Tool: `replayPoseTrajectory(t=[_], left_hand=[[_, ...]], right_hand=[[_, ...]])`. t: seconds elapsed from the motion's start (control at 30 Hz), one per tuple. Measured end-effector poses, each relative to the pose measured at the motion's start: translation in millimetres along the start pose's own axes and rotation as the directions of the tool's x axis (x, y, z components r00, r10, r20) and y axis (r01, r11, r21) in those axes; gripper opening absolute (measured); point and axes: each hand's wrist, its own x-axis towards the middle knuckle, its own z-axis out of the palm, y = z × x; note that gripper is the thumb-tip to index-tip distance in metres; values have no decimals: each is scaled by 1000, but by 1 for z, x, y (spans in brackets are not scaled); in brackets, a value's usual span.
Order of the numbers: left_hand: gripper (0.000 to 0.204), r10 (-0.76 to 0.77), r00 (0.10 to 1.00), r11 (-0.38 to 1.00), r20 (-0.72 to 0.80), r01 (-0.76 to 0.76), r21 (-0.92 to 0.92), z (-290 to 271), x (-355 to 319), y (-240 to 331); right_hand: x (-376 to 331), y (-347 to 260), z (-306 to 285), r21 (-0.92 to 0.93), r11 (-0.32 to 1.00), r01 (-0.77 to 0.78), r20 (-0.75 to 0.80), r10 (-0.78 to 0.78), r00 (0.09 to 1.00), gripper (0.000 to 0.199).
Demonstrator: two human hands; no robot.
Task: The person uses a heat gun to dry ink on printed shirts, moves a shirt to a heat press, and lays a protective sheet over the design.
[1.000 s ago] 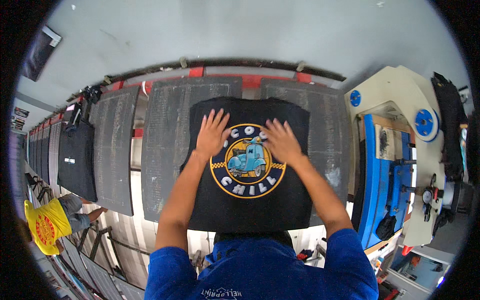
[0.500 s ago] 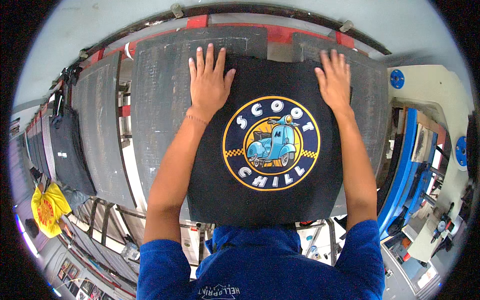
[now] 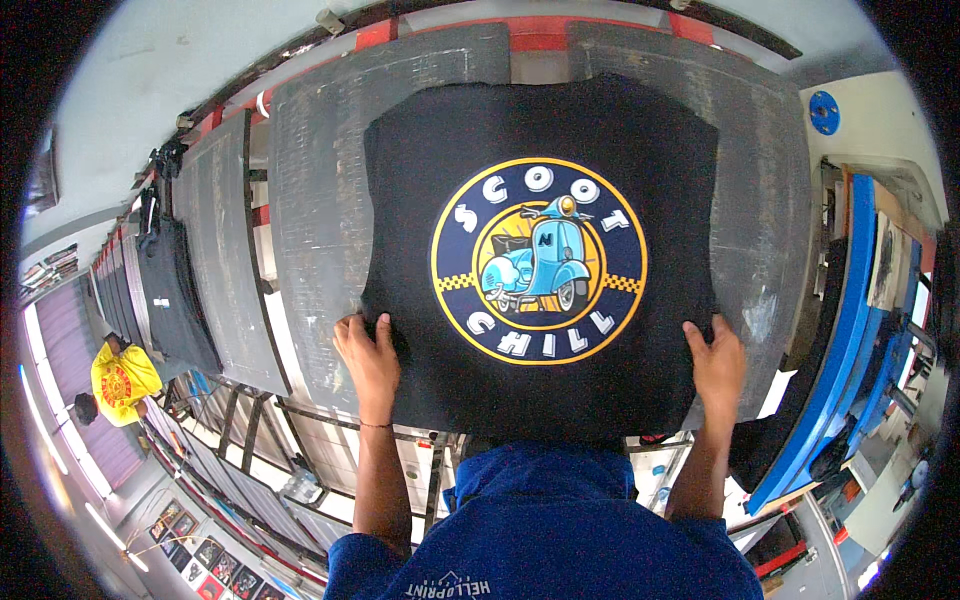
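Observation:
A black shirt panel lies flat on a dark grey board, its cut neck and armhole edges at the far side. A round print in navy and yellow, with a light blue scooter in the middle, covers its centre. My left hand is at the panel's lower left edge, thumb on top and fingers curled by the edge. Mirroring it, my right hand grips the lower right edge with its thumb on the fabric. The fingertips under the edges are partly hidden.
More grey boards stand in a row to the left, with dark garments on some. A person in a yellow shirt is far left. At right stands a blue-framed screen. A red rail runs along the far side.
Both hands have come back toward me from the panel's far end to its lower side edges. The far edge and both armhole edges are now uncovered.

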Motion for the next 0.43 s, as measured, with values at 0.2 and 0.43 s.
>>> replayPoseTrajectory(t=[0.2,0.43], left_hand=[[37,-191,905,713,381,395,-579,-39,-11,2],[32,-187,688,496,702,682,-537,-35,-16,-43]], right_hand=[[-9,52,35,795,602,-68,132,-63,989,45],[-10,79,39,855,439,-275,399,-221,890,38]])
